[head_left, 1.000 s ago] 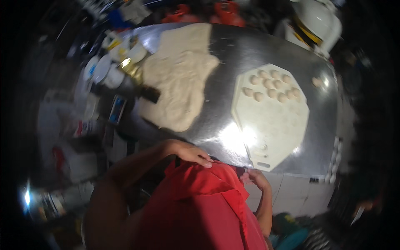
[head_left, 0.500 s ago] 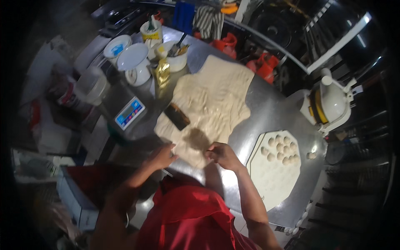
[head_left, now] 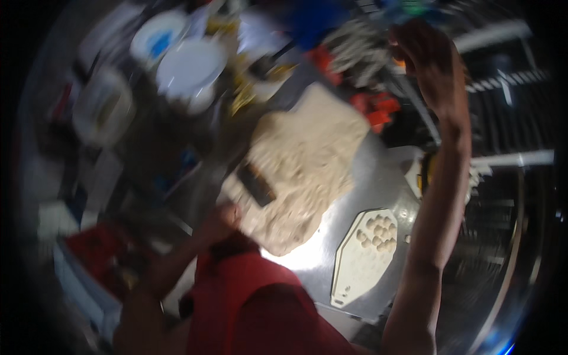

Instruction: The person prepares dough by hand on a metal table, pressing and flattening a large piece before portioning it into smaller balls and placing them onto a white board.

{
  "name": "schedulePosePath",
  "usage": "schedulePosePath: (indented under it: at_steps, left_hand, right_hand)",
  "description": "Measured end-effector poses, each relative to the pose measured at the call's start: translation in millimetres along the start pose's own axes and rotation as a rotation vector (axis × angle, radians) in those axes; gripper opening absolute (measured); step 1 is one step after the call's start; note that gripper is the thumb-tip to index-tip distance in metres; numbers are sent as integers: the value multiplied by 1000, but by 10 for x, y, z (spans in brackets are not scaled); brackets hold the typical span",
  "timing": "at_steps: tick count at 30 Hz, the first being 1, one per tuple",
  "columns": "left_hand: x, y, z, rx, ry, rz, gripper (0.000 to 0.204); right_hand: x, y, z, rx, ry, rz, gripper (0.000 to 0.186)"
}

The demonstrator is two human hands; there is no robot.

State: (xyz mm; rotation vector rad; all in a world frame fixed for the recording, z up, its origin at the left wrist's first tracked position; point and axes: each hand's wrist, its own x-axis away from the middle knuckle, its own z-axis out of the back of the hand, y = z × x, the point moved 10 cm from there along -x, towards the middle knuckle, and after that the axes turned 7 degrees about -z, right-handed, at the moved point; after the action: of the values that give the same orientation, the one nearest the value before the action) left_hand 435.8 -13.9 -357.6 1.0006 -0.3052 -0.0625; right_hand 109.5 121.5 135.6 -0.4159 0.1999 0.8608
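Note:
A large sheet of pale dough (head_left: 307,160) lies spread on the steel table. On its left part rests a dark rectangular scraper-like tool (head_left: 256,185) with a brownish edge. At the dough's near left edge is my left hand (head_left: 223,219), smeared by motion, its fingers unclear. My right arm reaches far up on the right, over the table's far side. My right hand (head_left: 425,62) is raised there, away from the dough, near a striped cloth (head_left: 360,56); blur hides whether its fingers hold anything.
A white angular board (head_left: 355,266) with several dough balls (head_left: 378,232) lies to the right. White bowls (head_left: 192,68) and a gold packet (head_left: 244,97) stand at the back left. Red objects (head_left: 376,109) sit beyond the table's far edge.
My right hand has left the dough's near edge and swung up and away to the far right. My left hand stays by the dough's left edge. The view has shifted and blurred.

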Motion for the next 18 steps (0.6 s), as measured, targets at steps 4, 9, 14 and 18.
schedulePosePath:
  at_steps: [4,9,14,18]
  left_hand:
    - [38,-99,587,-108,373,-16,26]
    - [313,-406,872,104,485,102,47]
    - [378,-417,444,347,510,216,60]
    - [176,-126,284,209,561,242,64]
  right_hand:
    - [1616,381,-2534,-441,-479,-668,29]
    - [2719,-123,-3747,-279,-317,-637,49]
    - [2706,-326,-3919,-362,-304,-771,59]
    - [2506,-523,-4164,-194,-549,-652,49]
